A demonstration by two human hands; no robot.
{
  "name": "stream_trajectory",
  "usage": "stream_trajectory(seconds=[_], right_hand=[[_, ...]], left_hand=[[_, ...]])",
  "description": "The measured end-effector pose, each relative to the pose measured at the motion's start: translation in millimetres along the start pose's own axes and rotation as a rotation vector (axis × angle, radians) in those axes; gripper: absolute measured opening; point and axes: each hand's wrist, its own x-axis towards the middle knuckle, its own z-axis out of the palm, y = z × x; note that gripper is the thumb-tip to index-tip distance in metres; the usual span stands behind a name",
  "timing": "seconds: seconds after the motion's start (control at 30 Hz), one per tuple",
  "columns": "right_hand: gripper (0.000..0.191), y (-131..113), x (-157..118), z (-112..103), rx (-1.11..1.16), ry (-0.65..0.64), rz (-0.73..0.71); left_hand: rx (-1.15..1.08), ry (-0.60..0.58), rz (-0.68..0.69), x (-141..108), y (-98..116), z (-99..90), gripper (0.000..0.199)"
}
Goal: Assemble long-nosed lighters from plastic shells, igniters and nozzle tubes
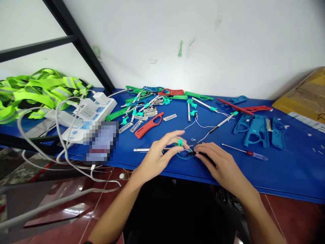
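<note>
My left hand [165,152] is closed in a pinch round a small green trigger piece [180,142] near the front edge of the blue table [284,173]. A silver metal tube [141,149] lies partly behind that hand. Close by on the right, my right hand [215,157] has its fingers pressed together on a small black part [192,153] with thin wires beside it. Above the hands, white wires run to a black-ended tube [224,120]. A red lighter-shaped casing [149,126] lies beyond my left hand.
Green and red casings, tubes and clear parts [151,112] are piled at the back. Blue casings [257,131] and a screwdriver [250,153] lie right. A cardboard box [302,95] stands far right. Left are a power strip [99,112], cables, a blurred phone [103,142] and yellow-green straps [38,91].
</note>
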Motion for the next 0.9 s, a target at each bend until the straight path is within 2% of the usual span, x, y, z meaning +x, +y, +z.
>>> stream_trajectory(seconds=[0.1,0.23,0.5,0.6,0.73,0.87,0.9], right_hand=[[0.015,0.3,-0.5,0.3,0.006,-0.004,-0.008],[0.015,1.3,-1.2,0.9,-0.001,-0.003,-0.017],[0.014,1.5,-0.9,0.6,-0.025,-0.004,-0.034],[0.014,1.6,-1.1,1.2,-0.023,0.002,-0.039],[0.014,2.0,-2.1,2.1,-0.012,0.027,-0.045],[0.014,2.2,-3.0,2.1,-0.015,0.036,-0.057],[0.014,2.3,-3.2,2.1,-0.017,0.035,-0.058]], left_hand=[[0.012,0.135,0.000,3.5,0.7,2.9,0.010],[0.003,0.251,-0.003,2.4,0.6,5.7,0.027],[0.100,0.191,-0.026,-3.1,-4.9,11.4,0.030],[0.265,0.188,0.049,-6.4,-5.0,12.8,0.024],[0.481,0.194,0.220,-13.8,-3.3,17.2,0.018],[0.636,0.240,0.228,-18.1,-2.1,18.9,0.009],[0.665,0.236,0.233,-18.2,-1.9,18.0,0.012]])
